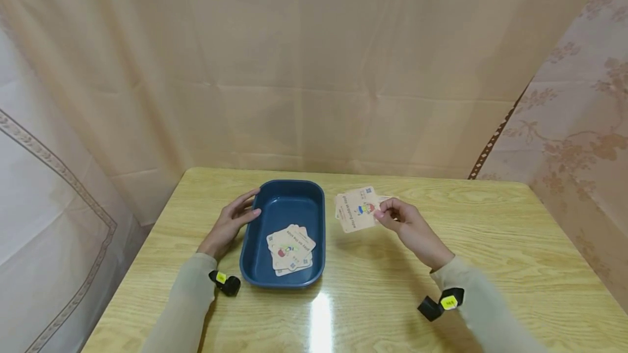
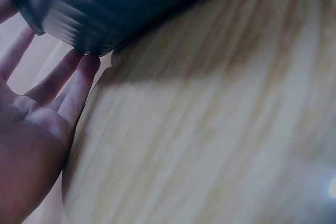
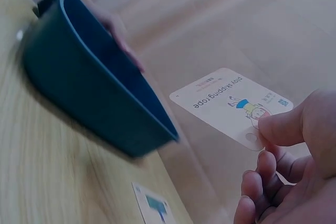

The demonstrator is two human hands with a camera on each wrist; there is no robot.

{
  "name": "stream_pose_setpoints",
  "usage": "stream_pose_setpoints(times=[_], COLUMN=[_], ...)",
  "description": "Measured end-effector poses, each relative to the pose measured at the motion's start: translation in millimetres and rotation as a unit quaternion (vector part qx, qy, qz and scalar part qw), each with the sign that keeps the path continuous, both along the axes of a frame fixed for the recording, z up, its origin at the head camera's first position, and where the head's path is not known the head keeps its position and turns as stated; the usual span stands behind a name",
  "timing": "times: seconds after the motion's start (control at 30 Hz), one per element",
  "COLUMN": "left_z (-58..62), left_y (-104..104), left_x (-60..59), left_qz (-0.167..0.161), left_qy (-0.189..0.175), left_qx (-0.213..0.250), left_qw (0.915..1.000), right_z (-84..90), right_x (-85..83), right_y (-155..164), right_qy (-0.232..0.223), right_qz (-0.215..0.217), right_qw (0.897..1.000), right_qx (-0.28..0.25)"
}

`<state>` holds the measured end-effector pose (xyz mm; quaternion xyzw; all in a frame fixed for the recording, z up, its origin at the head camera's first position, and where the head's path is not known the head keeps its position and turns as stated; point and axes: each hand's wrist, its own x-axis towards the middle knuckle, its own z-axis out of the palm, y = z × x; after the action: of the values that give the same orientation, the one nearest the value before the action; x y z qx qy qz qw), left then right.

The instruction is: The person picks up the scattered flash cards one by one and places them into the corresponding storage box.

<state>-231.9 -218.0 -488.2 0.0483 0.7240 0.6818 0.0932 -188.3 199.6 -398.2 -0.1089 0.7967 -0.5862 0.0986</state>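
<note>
Between thumb and fingers, my right hand [image 1: 409,229] pinches a picture card [image 3: 231,106] printed "play skipping rope" with a small cartoon figure. The card is held above the table, right of a blue rectangular tray [image 1: 321,233]. Other cards [image 1: 338,212] show partly behind it, mostly hidden. My left hand [image 1: 230,225] rests against the tray's left side, its fingers fairly straight and touching the rim and wall. In the left wrist view, fingertips [image 2: 90,62] meet the tray's ribbed outer side. Inside the tray's near half lies a loose, overlapping pile of cards [image 1: 291,249].
The tray stands on a light wood-grain table [image 1: 392,298]. In the right wrist view, a card with a green picture [image 3: 152,204] lies on the table. A beige curtain [image 1: 304,70] hangs behind the table, with patterned cloth [image 1: 579,113] at the right.
</note>
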Motion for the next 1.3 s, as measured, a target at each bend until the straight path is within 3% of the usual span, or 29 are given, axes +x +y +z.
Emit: stream_pose_setpoints(times=[0.57, 1.3], left_z=[1.5, 2.0], left_y=[1.4, 0.3], left_x=[1.1, 0.8], left_qz=[-0.002, -0.004], left_qy=[-0.002, 0.003], left_qx=[0.001, 0.005], left_qw=[1.0000, 1.0000], right_z=[-8.4, -25.1], right_x=[7.9, 7.1], right_y=[-54.3, -74.5], right_qy=[0.013, 0.040], right_qz=[0.054, 0.083], right_qw=[0.998, 0.995], right_qx=[-0.002, 0.030])
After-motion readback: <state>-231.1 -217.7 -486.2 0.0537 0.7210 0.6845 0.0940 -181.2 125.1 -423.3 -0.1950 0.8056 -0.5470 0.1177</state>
